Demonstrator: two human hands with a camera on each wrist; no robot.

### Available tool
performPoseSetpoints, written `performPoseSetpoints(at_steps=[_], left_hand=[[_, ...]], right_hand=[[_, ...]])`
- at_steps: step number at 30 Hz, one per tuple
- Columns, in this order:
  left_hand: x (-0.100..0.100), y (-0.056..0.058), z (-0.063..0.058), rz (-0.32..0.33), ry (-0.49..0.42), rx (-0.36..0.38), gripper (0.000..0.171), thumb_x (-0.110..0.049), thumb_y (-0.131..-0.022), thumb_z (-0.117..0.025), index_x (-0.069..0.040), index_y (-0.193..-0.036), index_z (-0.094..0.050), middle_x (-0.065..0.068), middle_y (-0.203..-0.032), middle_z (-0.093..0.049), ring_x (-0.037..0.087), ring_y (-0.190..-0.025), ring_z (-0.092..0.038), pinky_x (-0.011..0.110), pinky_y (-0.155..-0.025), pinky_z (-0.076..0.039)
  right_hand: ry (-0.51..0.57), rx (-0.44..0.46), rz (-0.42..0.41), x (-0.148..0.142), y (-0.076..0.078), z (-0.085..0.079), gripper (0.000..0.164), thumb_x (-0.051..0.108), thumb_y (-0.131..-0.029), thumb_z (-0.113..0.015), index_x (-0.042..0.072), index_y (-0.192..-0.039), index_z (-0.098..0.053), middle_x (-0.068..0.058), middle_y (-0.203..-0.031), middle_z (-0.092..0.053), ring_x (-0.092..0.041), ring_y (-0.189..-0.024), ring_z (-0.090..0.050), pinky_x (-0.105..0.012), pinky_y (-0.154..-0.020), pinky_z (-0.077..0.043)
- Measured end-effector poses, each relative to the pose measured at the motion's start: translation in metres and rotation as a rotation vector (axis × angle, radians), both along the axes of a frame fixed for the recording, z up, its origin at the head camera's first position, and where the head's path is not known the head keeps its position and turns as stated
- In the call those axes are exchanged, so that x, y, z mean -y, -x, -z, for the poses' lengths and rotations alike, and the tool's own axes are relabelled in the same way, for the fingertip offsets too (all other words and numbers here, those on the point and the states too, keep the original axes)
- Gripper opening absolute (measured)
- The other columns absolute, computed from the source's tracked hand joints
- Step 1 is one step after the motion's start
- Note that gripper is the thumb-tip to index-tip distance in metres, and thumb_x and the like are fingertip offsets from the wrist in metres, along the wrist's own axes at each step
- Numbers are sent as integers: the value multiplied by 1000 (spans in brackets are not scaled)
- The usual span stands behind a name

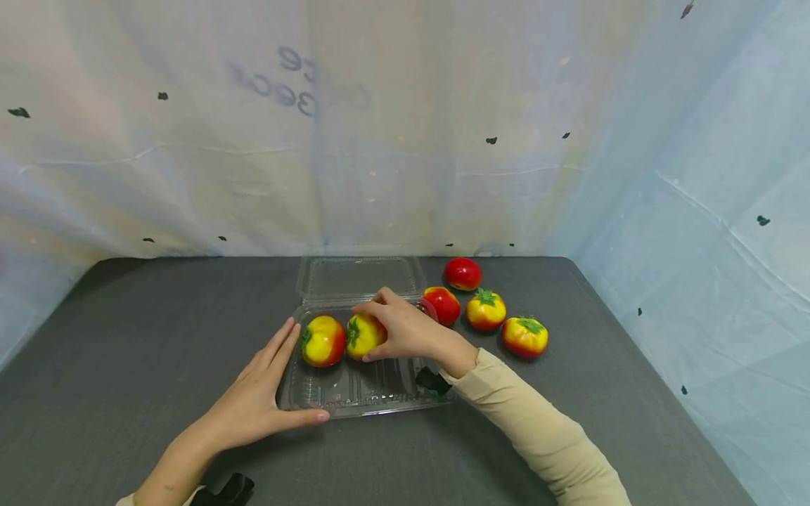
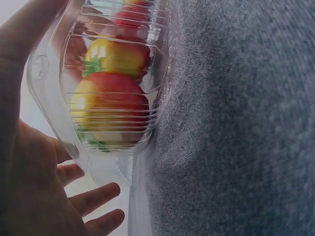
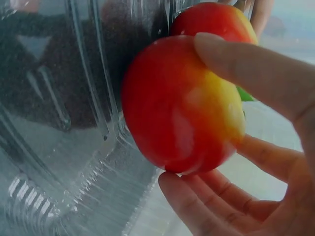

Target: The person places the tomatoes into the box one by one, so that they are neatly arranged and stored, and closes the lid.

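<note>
A clear plastic clamshell container lies open, its lid folded back toward the wall. Inside, at the back left, sits a glossy red-and-yellow fruit with a green leafy top. Beside it my right hand grips a second such fruit between thumb and fingers, low in the container and close to the first. My left hand rests along the container's left side, fingers nearly straight and thumb at the front edge. In the left wrist view, both fruits show through the ribbed wall.
Right of the container stand more fruits: a red one at the back, a red-and-yellow one near the container's back right corner, and two with green tops farther right. White sheeting encloses the dark grey table behind and at the sides.
</note>
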State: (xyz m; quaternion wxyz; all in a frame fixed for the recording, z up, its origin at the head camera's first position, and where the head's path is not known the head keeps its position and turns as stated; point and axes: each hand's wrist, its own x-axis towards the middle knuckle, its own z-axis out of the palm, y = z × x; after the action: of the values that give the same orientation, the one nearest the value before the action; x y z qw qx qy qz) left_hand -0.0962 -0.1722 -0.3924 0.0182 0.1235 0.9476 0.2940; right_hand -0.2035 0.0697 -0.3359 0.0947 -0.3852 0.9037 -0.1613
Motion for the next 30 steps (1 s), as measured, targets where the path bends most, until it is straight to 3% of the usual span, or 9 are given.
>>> performPoseSetpoints(at_steps=[8, 15, 30], left_hand=[[0, 1, 0, 3, -3, -4, 125, -71, -67, -72, -19, -156, -1, 8, -162, 1, 51, -136, -24, 77, -91, -30], [-1, 1, 1, 1, -9, -2, 124, -70, -67, -72, -20, -156, -1, 8, -162, 1, 51, -136, -24, 77, -91, -29], [-1, -1, -1, 3, -13, 0, 124, -71, -67, -71, -20, -156, -1, 8, -162, 1, 51, -137, -23, 77, -91, -29]], right_hand=[[-2, -10, 24, 0, 1, 0, 68, 34, -74, -83, 15, -133, -55, -7, -119, -50, -17, -103, -53, -31, -93, -49], [-23, -22, -11, 0, 2, -1, 67, 34, -76, -82, 14, -134, -55, -7, -122, -53, -18, -104, -54, -32, -94, -48], [-11, 50, -38, -10, 0, -9, 69, 33, -78, -80, 16, -139, -51, -7, -133, -50, -22, -115, -53, -37, -100, -46]])
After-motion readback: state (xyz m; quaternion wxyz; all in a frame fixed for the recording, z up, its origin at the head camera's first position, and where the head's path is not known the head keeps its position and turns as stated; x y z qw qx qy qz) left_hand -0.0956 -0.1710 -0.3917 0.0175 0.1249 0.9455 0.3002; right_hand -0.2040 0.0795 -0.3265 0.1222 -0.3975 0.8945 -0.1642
